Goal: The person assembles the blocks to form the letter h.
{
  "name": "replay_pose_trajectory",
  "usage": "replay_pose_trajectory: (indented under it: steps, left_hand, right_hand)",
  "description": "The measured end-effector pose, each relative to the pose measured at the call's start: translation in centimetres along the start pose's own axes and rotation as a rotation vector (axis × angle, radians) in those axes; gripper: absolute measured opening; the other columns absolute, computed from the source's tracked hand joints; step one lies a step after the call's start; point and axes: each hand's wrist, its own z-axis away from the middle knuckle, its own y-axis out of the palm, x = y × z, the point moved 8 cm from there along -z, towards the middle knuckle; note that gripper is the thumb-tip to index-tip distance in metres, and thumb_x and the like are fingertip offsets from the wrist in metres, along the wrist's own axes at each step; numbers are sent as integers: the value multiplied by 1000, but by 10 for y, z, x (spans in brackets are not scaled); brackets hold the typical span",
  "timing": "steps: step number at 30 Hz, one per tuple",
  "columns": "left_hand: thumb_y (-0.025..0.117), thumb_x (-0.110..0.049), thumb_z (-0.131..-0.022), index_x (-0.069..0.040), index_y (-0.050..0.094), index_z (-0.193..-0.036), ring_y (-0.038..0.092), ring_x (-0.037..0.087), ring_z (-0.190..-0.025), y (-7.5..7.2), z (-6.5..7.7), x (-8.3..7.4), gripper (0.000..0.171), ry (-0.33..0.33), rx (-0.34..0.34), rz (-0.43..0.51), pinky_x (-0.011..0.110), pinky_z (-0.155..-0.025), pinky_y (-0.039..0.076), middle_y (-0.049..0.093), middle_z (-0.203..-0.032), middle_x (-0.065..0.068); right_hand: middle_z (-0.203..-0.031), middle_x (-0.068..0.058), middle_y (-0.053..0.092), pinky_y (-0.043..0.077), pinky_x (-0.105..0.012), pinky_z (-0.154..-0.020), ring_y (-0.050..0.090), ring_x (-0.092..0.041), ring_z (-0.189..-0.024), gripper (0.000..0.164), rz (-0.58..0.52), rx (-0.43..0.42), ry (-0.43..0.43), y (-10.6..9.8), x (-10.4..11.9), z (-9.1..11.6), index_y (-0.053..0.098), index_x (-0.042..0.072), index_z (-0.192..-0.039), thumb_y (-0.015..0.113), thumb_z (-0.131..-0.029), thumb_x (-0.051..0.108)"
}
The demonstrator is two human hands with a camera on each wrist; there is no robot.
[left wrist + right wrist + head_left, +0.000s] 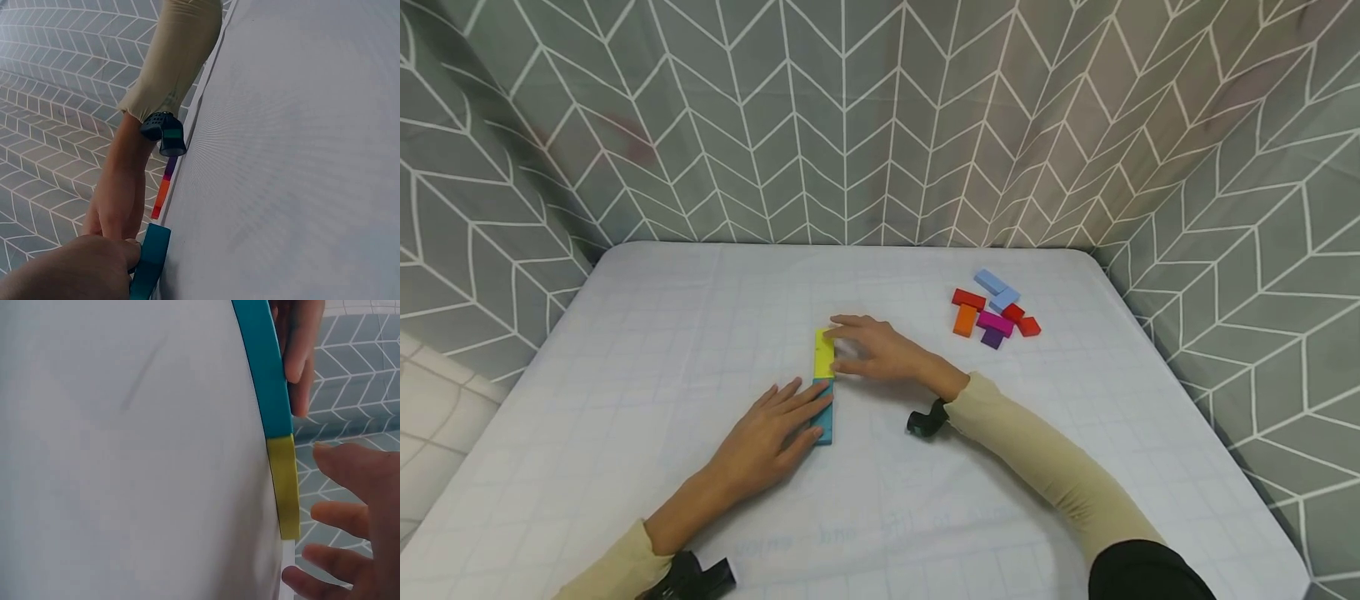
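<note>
A teal block (824, 437) and a yellow block (823, 357) lie end to end in a line running away from me, the yellow at the far end. My left hand (767, 437) rests on the teal piece from the left, its fingers stretched out and covering part of it. From the right, my right hand (887, 354) hovers by the yellow block, fingers spread and loosely bent. In the right wrist view, the yellow block (284, 487) butts against the teal one (264, 369), and the fingertips (331, 453) stand apart from the yellow.
Toward the back right of the white table (700, 317) sits a loose cluster of blocks: light blue (988, 281), red (968, 299), orange (965, 321), magenta (995, 324) and purple (992, 338). A patterned curtain (865, 125) encloses the back and sides.
</note>
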Motion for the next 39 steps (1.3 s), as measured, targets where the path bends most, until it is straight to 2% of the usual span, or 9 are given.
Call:
replay_pose_trajectory:
  steps: [7, 11, 27, 31, 35, 39]
  left_hand:
    - [65, -31, -105, -14, 58, -150, 35, 39, -148, 0, -1, 0, 49, -6, -2, 3, 62, -119, 24, 46, -159, 2]
    - [62, -33, -106, -16, 57, -151, 35, 38, -149, 0, -3, 1, 49, 3, -4, 7, 61, -119, 24, 45, -160, 1]
    - [63, -33, -105, -16, 58, -151, 34, 37, -150, 0, -1, 1, 49, -32, 14, 2, 59, -121, 22, 45, -160, 0]
    - [63, -34, -106, -16, 58, -151, 33, 36, -150, 0, -1, 1, 49, -35, 17, -1, 59, -121, 21, 45, -160, 0]
    - [63, -34, -106, -16, 58, -151, 33, 37, -150, 1, -1, 2, 49, -42, 19, -6, 59, -121, 21, 45, -160, 0]
    - [63, -34, -105, -16, 58, -151, 34, 37, -150, 1, 0, 2, 49, -43, 18, 1, 59, -121, 21, 45, -160, 0]
  right_hand:
    - [-163, -11, 40, 28, -58, -118, 34, -29, -149, 54, -36, -67, -3, -17, -11, 11, 58, 11, -149, 70, -101, 34]
    - [-161, -13, 43, 31, -55, -118, 36, -28, -148, 53, -63, -139, 2, -34, -20, 22, 60, 7, -147, 71, -101, 30]
    - [-158, -13, 46, 33, -60, -116, 38, -33, -146, 49, -51, -301, 94, -85, -62, 63, 60, 4, -145, 70, -100, 19]
    - [-155, -16, 49, 38, -59, -112, 41, -36, -144, 47, -44, -342, 122, -97, -76, 76, 60, 2, -144, 70, -98, 13]
    - [-155, -18, 49, 36, -59, -114, 40, -38, -144, 46, -37, -357, 158, -102, -93, 85, 60, 0, -143, 68, -99, 10]
    - [-157, -18, 47, 28, -58, -119, 36, -38, -147, 47, -27, -348, 204, -108, -108, 93, 58, -1, -144, 67, -99, 9]
